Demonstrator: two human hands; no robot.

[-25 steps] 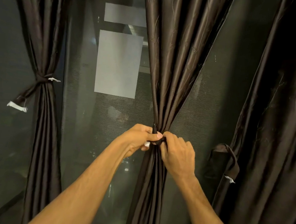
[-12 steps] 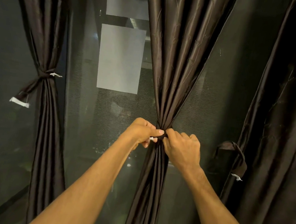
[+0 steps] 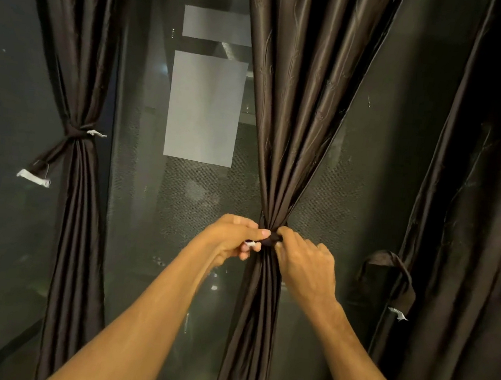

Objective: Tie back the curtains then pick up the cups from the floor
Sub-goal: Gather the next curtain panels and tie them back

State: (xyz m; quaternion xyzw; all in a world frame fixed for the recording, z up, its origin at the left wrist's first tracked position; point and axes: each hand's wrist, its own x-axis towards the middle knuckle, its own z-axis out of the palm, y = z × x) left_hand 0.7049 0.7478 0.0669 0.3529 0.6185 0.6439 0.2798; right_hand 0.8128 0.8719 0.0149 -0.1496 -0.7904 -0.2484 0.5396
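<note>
A dark brown middle curtain [image 3: 300,102] is gathered tight at its waist by a brown tie-back band [image 3: 272,240]. My left hand [image 3: 232,238] pinches the band's left end, whose white tag shows between the fingers. My right hand [image 3: 303,261] grips the band's right side against the folds. The left curtain [image 3: 83,66] is bound by its own tie-back [image 3: 75,133]. The right curtain [image 3: 479,212] hangs loose, its tie-back loop [image 3: 388,273] dangling. No cups are in view.
Dark window glass with a mesh screen [image 3: 155,211] lies behind the curtains. Pale rectangular reflections [image 3: 205,109] show on the glass. The floor is out of view.
Both hands stayed at the middle curtain's waist; the band sits tighter around the folds. The view shifted slightly.
</note>
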